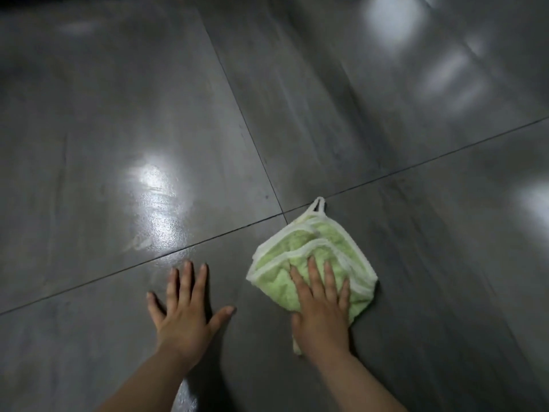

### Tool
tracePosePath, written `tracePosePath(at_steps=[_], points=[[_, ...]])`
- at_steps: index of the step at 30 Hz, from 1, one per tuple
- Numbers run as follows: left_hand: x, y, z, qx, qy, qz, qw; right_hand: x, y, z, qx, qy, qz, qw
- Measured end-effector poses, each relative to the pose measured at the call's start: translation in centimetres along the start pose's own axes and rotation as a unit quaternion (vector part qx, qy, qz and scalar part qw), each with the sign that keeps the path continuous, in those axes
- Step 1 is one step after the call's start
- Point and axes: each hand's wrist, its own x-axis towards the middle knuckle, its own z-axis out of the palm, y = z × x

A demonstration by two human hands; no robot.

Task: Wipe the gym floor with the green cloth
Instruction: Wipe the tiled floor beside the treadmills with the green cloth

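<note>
A folded green cloth (pixel 300 248) with white trim and a small hanging loop lies on the dark grey tiled gym floor (pixel 416 263), just below where the tile seams cross. My right hand (pixel 322 304) lies flat on the cloth's near half, fingers straight and spread, pressing it down. My left hand (pixel 185 307) rests flat on the bare floor to the left of the cloth, fingers spread, holding nothing.
Large glossy grey tiles fill the whole view, split by thin dark seams that cross near the cloth's loop. A wet-looking shiny patch (pixel 157 209) reflects light on the tile ahead of my left hand. More light reflections show at the upper right.
</note>
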Motion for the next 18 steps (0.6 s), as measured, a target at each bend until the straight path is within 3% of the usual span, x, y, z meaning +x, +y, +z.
tracePosePath(at_steps=[2, 4, 8, 11, 12, 13, 15, 17, 18], points=[[-0.1, -0.5, 0.7, 0.035, 0.017, 0.019, 0.999, -0.5, 4.0, -0.4, -0.022, 0.016, -0.062, 0.998], [-0.5, -0.3, 0.7, 0.043, -0.001, 0.029, 0.999, -1.1, 8.6, -1.1, -0.013, 0.025, -0.054, 0.998], [-0.5, 0.1, 0.7, 0.027, 0.013, 0.040, 0.999, -2.9, 15.1, -2.6, -0.002, 0.078, 0.123, 0.989], [-0.4, 0.0, 0.7, 0.033, 0.017, 0.044, 0.998, -1.4, 13.2, -3.6, 0.064, 0.103, 0.309, 0.943], [-0.4, -0.2, 0.8, 0.037, 0.018, 0.048, 0.998, -0.8, 11.2, -3.4, 0.077, 0.112, 0.317, 0.939], [-0.4, -0.2, 0.9, 0.037, 0.019, 0.047, 0.998, -0.5, 9.1, -2.7, 0.069, 0.115, 0.264, 0.955], [-0.2, -0.2, 0.9, 0.039, 0.039, 0.044, 0.997, -1.0, 4.2, -0.4, 0.022, 0.119, 0.067, 0.990], [-0.3, -0.2, 0.8, 0.035, 0.038, 0.040, 0.998, -2.5, 0.5, 1.9, -0.007, 0.095, -0.080, 0.992], [-0.3, -0.2, 0.8, 0.033, 0.038, 0.039, 0.998, -3.0, -0.1, 2.2, -0.008, 0.075, -0.111, 0.991]])
